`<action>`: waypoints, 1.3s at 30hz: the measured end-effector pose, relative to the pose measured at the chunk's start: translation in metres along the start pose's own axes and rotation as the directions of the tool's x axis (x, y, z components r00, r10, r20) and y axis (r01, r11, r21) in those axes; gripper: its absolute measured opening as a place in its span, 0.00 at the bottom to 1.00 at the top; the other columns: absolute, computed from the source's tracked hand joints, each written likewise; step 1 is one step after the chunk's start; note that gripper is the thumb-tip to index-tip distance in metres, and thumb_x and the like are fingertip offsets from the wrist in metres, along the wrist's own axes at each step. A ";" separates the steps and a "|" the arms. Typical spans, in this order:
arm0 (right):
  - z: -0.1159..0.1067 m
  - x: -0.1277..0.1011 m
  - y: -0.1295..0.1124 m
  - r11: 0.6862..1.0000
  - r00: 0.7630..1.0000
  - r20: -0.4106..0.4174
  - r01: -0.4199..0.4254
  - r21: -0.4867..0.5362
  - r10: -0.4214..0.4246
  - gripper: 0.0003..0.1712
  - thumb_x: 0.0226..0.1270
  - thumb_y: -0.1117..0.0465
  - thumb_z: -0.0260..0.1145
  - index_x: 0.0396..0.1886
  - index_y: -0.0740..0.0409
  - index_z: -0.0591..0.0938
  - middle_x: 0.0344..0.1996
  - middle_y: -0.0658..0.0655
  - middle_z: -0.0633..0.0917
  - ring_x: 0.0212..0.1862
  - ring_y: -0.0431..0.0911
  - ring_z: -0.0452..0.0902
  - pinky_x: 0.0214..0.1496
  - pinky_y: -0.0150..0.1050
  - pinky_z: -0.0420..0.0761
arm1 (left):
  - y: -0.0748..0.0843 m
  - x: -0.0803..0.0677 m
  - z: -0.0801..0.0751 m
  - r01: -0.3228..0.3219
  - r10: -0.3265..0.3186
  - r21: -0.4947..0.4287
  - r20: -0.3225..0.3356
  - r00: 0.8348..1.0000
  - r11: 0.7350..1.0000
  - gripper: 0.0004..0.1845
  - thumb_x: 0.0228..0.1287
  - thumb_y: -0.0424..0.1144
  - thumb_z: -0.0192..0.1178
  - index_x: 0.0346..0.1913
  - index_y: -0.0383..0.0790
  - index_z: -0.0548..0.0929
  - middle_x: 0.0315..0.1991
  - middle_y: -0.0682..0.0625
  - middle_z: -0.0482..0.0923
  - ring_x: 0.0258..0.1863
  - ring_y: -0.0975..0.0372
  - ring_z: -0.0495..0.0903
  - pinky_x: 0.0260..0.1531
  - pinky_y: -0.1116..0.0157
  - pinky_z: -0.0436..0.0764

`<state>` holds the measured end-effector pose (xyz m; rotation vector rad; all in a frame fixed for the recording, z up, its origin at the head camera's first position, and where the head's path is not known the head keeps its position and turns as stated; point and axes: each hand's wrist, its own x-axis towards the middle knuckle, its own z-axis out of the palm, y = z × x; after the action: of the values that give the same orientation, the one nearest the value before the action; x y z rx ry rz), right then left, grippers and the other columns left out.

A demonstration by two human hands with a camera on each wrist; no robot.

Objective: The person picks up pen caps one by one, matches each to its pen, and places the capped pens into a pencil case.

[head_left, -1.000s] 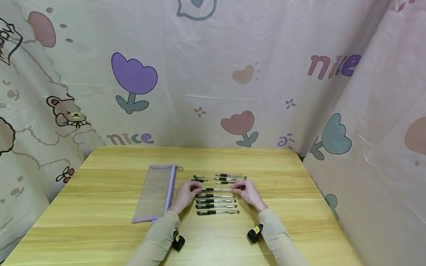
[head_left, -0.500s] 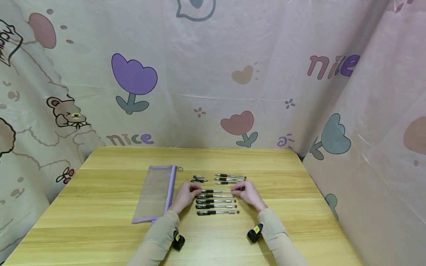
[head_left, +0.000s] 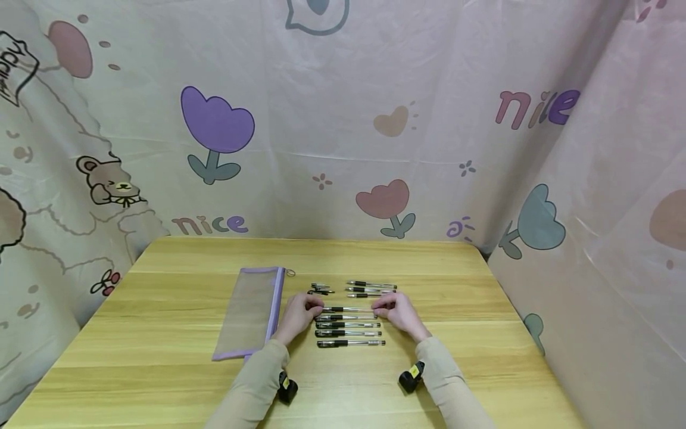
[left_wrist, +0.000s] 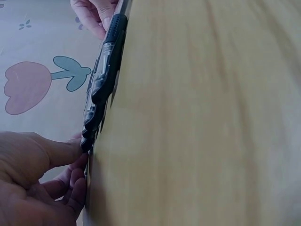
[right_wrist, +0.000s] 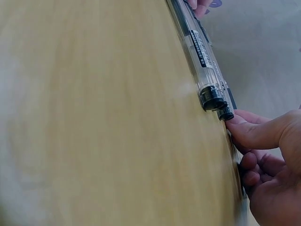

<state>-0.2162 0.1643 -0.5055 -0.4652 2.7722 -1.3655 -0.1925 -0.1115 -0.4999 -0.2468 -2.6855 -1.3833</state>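
Both hands are at the far end of a row of black-and-clear gel pens lying side by side on the wooden table. My left hand [head_left: 298,316] pinches the left end of the farthest gel pen [head_left: 348,309] between thumb and fingers. At that pen's other end, my right hand [head_left: 399,313] holds it with thumb and fingertips. Nearer me lie several more capped pens, the closest being a gel pen [head_left: 351,343]. In the left wrist view, the left thumb [left_wrist: 66,153] is right at the cap ends; the right wrist view has the right thumb [right_wrist: 256,134] by the barrel ends.
A mesh zip pouch [head_left: 249,310] with purple trim lies left of the left hand. Beyond the row are three pens [head_left: 372,284] on the right and a small cluster of short black-and-silver pieces [head_left: 320,289]. A patterned curtain [head_left: 332,119] hangs behind the table [head_left: 187,298].
The farthest gel pen has come slightly toward me, closer to the rest of the row. Both hands stay almost in place at its ends.
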 end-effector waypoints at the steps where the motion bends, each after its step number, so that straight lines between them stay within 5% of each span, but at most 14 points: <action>1: 0.000 0.000 0.000 1.000 1.000 0.003 0.001 0.005 -0.001 0.06 0.58 0.70 0.74 0.35 0.59 0.91 0.39 0.60 0.89 0.38 0.41 0.78 0.37 0.30 0.75 | 0.000 0.000 0.000 0.006 -0.006 -0.006 0.002 1.000 1.000 0.05 0.62 0.25 0.66 0.39 0.32 0.89 0.40 0.40 0.88 0.40 0.51 0.85 0.47 0.53 0.83; 22: -0.002 -0.004 0.009 0.984 0.998 0.014 -0.066 0.165 0.065 0.11 0.60 0.68 0.72 0.44 0.62 0.89 0.45 0.63 0.88 0.36 0.39 0.77 0.38 0.29 0.76 | -0.004 0.000 -0.002 -0.010 0.010 -0.017 0.018 1.000 1.000 0.08 0.66 0.28 0.63 0.44 0.32 0.88 0.40 0.41 0.89 0.42 0.51 0.85 0.48 0.52 0.84; 28: -0.002 -0.002 0.012 0.974 0.996 -0.037 -0.072 0.215 0.082 0.11 0.63 0.66 0.71 0.46 0.62 0.88 0.48 0.64 0.88 0.44 0.40 0.81 0.48 0.29 0.78 | -0.005 0.000 0.000 -0.023 0.023 -0.011 0.009 1.000 1.000 0.07 0.66 0.30 0.64 0.44 0.33 0.88 0.39 0.43 0.89 0.40 0.53 0.85 0.47 0.53 0.83; 39: -0.013 0.003 0.002 0.973 0.979 -0.179 -0.053 0.224 0.095 0.14 0.62 0.71 0.71 0.48 0.70 0.86 0.41 0.69 0.87 0.35 0.40 0.78 0.38 0.25 0.76 | -0.005 0.001 0.000 -0.023 0.023 -0.026 0.012 1.000 0.999 0.07 0.65 0.30 0.65 0.44 0.33 0.88 0.38 0.44 0.89 0.37 0.57 0.84 0.44 0.56 0.84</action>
<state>-0.2213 0.1751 -0.4989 -0.2312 2.7000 -1.7544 -0.1939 -0.1146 -0.5034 -0.2885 -2.6679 -1.4155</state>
